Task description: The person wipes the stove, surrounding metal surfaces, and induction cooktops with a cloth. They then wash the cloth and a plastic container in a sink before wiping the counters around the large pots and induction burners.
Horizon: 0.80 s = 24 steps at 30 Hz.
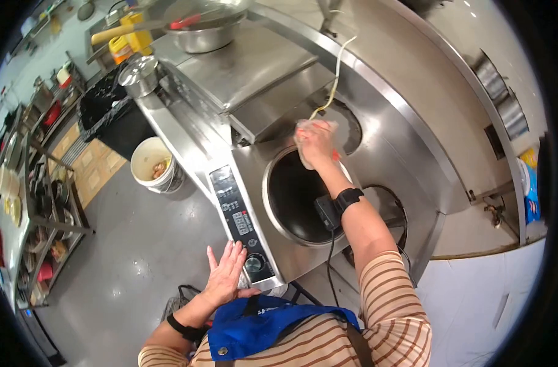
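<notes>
My right hand (316, 145) presses a pale cloth with red marks (306, 129) against the far edge of a round black cooking well (300, 192). The well has a light metal ring and is set into a steel induction cooker (248, 162). My left hand (227, 272) lies with fingers stretched out at the left end of the cooker's control panel (237, 217), beside its knob (254, 263). A small black device on a strap (329, 212) hangs at my right wrist, with a cable running down from it.
Behind the cooker, a steel box-like counter (248, 73) carries a metal bowl (205, 38) and a wooden-handled tool (123, 30). A white bucket (150, 162) with scraps and a black-lined bin (107, 104) stand on the floor at left. Shelves (43, 232) line the far left.
</notes>
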Each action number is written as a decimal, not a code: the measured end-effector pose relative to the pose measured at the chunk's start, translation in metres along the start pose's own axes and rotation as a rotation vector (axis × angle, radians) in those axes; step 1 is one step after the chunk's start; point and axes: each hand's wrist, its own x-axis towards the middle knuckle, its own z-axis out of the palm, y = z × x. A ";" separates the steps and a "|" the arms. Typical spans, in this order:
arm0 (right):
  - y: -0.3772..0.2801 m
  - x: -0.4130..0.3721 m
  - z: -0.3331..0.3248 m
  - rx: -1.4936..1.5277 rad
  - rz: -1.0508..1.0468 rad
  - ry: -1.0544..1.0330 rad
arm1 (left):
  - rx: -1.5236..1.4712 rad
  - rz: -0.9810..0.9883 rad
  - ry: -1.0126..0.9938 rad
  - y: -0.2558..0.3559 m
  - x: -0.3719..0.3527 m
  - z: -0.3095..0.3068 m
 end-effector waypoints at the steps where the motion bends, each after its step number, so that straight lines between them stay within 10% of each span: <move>1: -0.036 0.003 -0.008 0.020 -0.028 -0.120 | 0.002 -0.017 -0.011 0.001 0.001 -0.003; 15: -0.215 -0.044 -0.024 -0.311 -0.457 -0.228 | -0.019 -0.029 0.084 0.009 0.002 0.007; 20: -0.273 -0.092 -0.037 0.184 -0.625 -0.330 | 0.037 -0.017 0.011 -0.002 -0.004 0.021; 24: -0.225 -0.053 -0.100 0.994 -0.380 -0.505 | -0.004 -0.024 0.055 0.014 -0.002 0.008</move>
